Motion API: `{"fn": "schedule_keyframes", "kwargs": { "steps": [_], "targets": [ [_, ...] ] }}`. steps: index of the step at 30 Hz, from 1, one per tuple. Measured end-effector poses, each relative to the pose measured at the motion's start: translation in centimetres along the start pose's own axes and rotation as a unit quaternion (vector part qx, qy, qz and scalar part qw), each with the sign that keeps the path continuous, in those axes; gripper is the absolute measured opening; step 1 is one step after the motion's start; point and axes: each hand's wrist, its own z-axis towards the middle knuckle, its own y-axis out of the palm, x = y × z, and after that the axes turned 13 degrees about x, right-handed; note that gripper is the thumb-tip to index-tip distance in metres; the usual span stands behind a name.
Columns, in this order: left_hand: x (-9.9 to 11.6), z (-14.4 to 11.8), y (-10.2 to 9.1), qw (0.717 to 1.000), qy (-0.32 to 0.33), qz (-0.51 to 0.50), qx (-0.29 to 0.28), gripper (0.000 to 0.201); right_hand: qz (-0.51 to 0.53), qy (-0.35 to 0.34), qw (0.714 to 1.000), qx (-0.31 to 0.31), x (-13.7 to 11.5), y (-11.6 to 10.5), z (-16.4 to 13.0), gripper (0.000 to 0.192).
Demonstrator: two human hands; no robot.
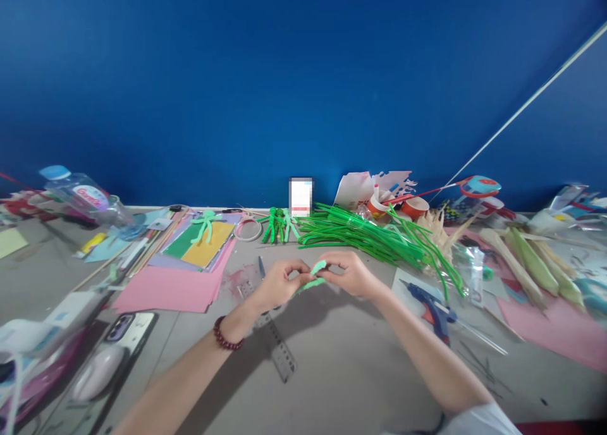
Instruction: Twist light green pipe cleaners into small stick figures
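Between my two hands, above the middle of the table, is a bent light green pipe cleaner (310, 285). My left hand (284, 282), with a dark red bead bracelet (224, 335) at the wrist, pinches it from the left. My right hand (349, 274) pinches its upper part from the right. Beyond my hands lies a heap of bright green pipe cleaners (360, 236). Several small green pipe-cleaner figures (279, 225) stand beside the heap, and a light green figure (203, 226) lies on coloured sheets to the left.
A clear ruler (277, 349) lies below my left hand. Pink paper (173, 288), a phone (135, 330), a mouse (100, 372) and a plastic bottle (83, 191) are on the left. At right are a blue glue gun (430, 308), corn husks (533, 261) and paper cups (415, 207). A blue wall (303, 93) stands behind.
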Motion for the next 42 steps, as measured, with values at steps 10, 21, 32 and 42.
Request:
{"fn": "schedule_keyframes", "kwargs": {
  "steps": [10, 21, 32, 42],
  "targets": [
    [-1.1, 0.1, 0.0, 0.942, -0.164, -0.249, -0.153, 0.030, 0.102, 0.019, 0.995, -0.016, 0.3, 0.8, -0.1, 0.020],
    [-2.7, 0.1, 0.2, 0.921, -0.203, -0.278, -0.180, 0.025, 0.303, 0.109, 0.946, -0.043, 0.7, 2.0, -0.3, 0.019],
    [0.0, 0.1, 0.4, 0.998, -0.027, -0.019, 0.061, 0.022, 0.119, 0.142, 0.968, 0.169, 1.5, 2.8, -0.3, 0.020],
    [-0.2, -0.2, 0.6, 0.975, -0.127, -0.181, 0.035, 0.025, 0.170, 0.129, 0.964, 0.158, 0.1, 3.0, -0.7, 0.022]
  ]
}}
